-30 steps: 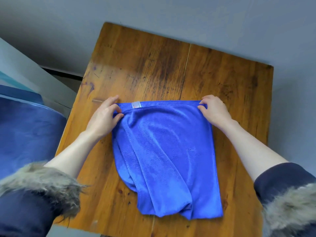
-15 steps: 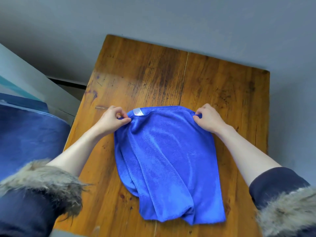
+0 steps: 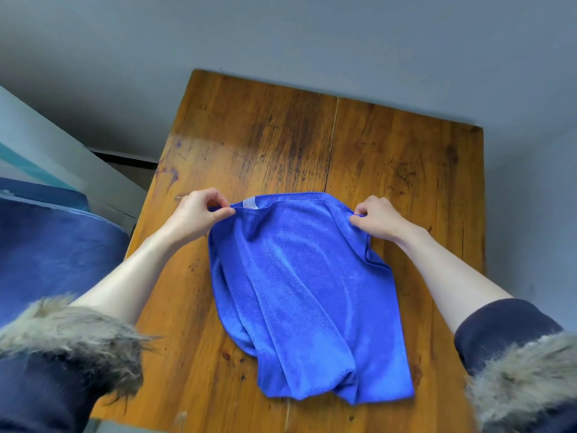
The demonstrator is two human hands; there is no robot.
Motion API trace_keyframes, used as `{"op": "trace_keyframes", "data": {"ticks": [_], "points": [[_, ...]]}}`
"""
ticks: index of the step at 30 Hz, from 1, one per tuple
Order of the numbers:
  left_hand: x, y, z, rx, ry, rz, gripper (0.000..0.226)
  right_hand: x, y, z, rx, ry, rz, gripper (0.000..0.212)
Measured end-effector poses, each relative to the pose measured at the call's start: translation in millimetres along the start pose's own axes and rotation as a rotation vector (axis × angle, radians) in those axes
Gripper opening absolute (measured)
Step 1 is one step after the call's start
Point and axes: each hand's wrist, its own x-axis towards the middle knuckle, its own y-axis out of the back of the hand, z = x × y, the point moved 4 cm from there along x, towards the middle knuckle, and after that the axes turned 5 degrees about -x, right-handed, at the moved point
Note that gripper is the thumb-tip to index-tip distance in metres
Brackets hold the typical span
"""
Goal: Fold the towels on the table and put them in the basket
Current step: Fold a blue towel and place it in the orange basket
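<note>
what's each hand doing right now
Left hand: pinching the blue towel at its far left corner.
Right hand: pinching its far right corner.

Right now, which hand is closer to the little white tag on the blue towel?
The left. The left hand pinches the towel corner right beside the white tag; the right hand pinches the opposite far corner, across the towel's width.

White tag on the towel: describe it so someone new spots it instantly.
Find the wooden table; a blue towel lies on it, its far corners pinched by the left hand and right hand. The white tag sits on the far edge beside the left hand, the only pale patch on the blue cloth.
</note>
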Motion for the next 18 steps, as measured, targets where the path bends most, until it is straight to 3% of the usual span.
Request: {"op": "trace_keyframes", "data": {"ticks": [6,12,18], "points": [[-5,7,-5,0.002,-0.005,0.101,0.011,-5,-5,1,0.203,-0.037,-0.015,0.03],[-10,4,-12,0.038,0.03,0.13,0.012,-9,-5,1,0.206,-0.031,-0.125,0.02],[-10,2,-18,0.099,0.048,0.051,0.003,-12,-4,1,0.332,0.027,-0.093,0.034]]}}
